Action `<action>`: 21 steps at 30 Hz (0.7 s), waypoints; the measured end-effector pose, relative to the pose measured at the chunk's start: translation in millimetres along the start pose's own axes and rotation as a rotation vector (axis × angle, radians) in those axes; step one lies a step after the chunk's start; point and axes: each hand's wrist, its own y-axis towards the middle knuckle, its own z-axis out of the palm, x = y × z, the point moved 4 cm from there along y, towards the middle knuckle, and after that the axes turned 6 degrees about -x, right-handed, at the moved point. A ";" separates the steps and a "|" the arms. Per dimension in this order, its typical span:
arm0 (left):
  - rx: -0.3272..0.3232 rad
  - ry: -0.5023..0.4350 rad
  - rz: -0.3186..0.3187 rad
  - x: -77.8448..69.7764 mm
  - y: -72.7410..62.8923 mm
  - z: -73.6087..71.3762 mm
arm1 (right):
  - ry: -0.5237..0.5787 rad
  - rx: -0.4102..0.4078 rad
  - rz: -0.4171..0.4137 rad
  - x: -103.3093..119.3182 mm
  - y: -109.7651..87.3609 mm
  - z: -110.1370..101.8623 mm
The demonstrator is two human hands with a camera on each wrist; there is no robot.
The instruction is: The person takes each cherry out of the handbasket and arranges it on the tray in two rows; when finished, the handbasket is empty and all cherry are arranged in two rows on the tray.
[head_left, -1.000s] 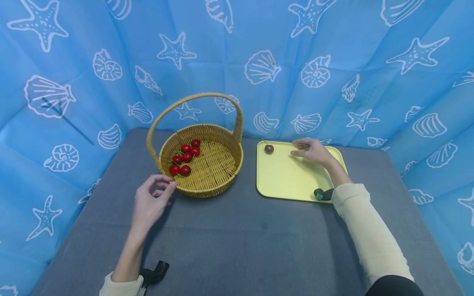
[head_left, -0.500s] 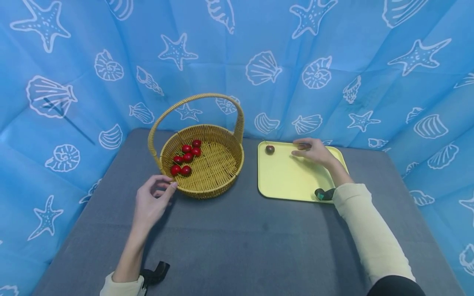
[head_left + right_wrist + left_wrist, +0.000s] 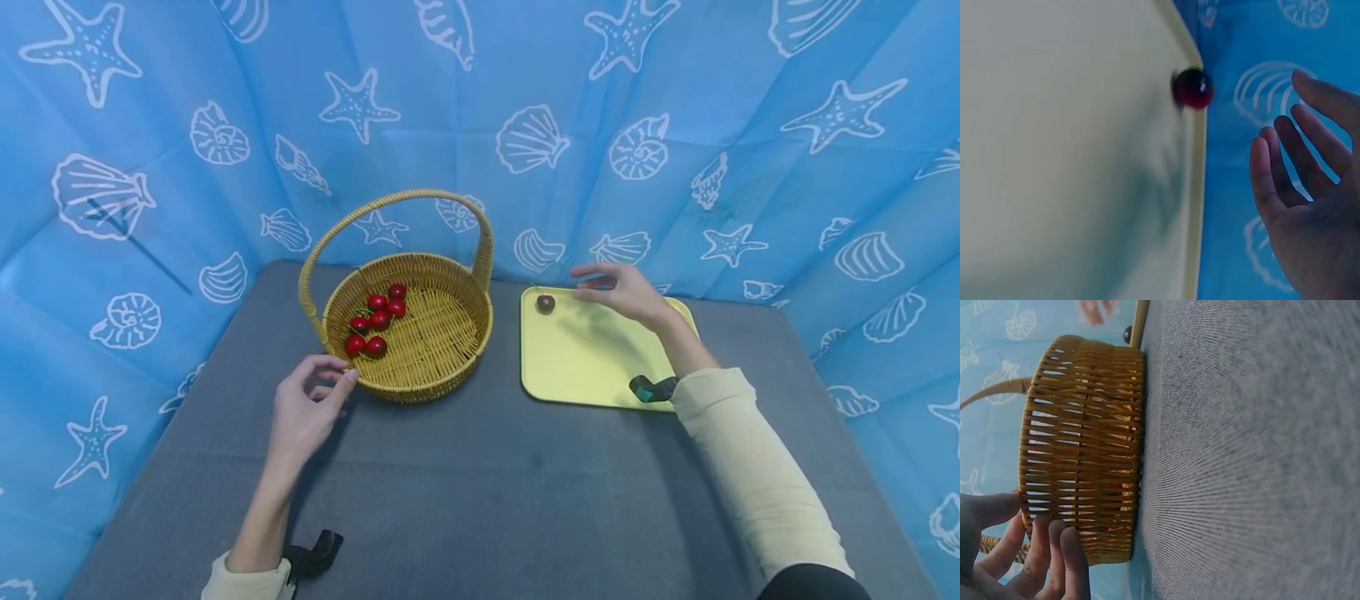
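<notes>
A round wicker basket [image 3: 420, 387] with a tall arched handle stands at the table's middle left. Several red cherries [image 3: 379, 319] lie together in its left part, some with green stems. My left hand [image 3: 311, 404] pinches the front-left rim, thumb over the edge and fingers against the woven outside, as the left wrist view [image 3: 1047, 550] also shows. One dark red cherry [image 3: 545, 303] sits in the far left corner of a pale yellow tray [image 3: 585, 358]. Above the tray's far edge, to the right of that cherry, hovers my right hand [image 3: 626, 293], fingers spread apart and holding nothing.
Grey cloth covers the table [image 3: 480, 492]. A blue curtain [image 3: 450, 108] with white shells and starfish hangs right behind the basket and tray. The basket's handle [image 3: 397, 196] rises high over its bowl. A strip of table separates basket and tray.
My right hand has moved left and slightly up, nearer the cherry on the tray, with its fingers straighter. The left hand keeps its place on the basket rim.
</notes>
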 end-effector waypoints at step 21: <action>0.009 -0.014 -0.021 0.6 -0.4 0.0 | 0.139 0.232 -0.332 122.5 10.4 86.2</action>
